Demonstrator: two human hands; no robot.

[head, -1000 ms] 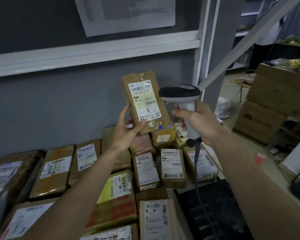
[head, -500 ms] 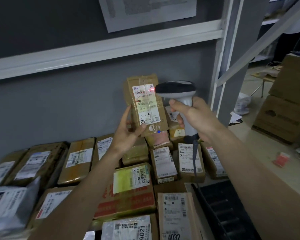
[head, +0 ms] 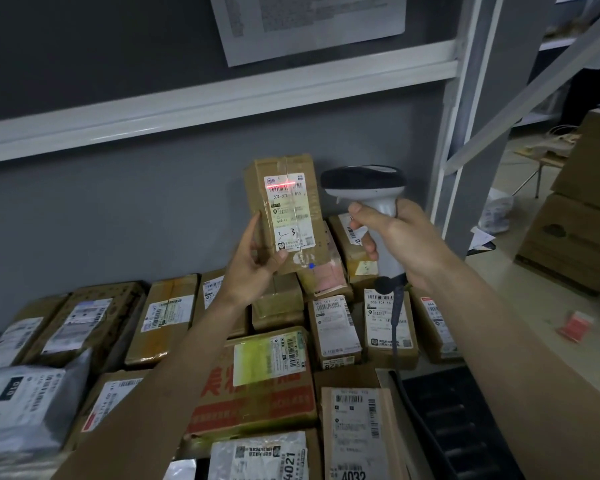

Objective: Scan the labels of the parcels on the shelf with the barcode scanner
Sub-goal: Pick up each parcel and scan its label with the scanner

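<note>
My left hand (head: pixel 253 265) holds a small brown cardboard parcel (head: pixel 284 209) upright by its lower end, its white label facing me. A red scan line lies across the barcode at the top of that label (head: pixel 290 211). My right hand (head: pixel 395 237) grips the grey handle of the barcode scanner (head: pixel 364 188), whose dark head points left at the parcel from close beside it. The scanner's cable hangs down from the handle. Several labelled parcels (head: pixel 336 327) lie flat on the shelf below.
A grey wall and a white shelf rail (head: pixel 222 102) run behind the parcels. A white upright post (head: pixel 458 133) stands at the right. A black crate (head: pixel 461 427) sits at bottom right. Large cartons (head: pixel 575 237) stand beyond, on the floor.
The camera view has shifted left and down. The scanner's red line now lies fully across the top barcode; one second ago no line showed. Parcel and scanner stay close together.
</note>
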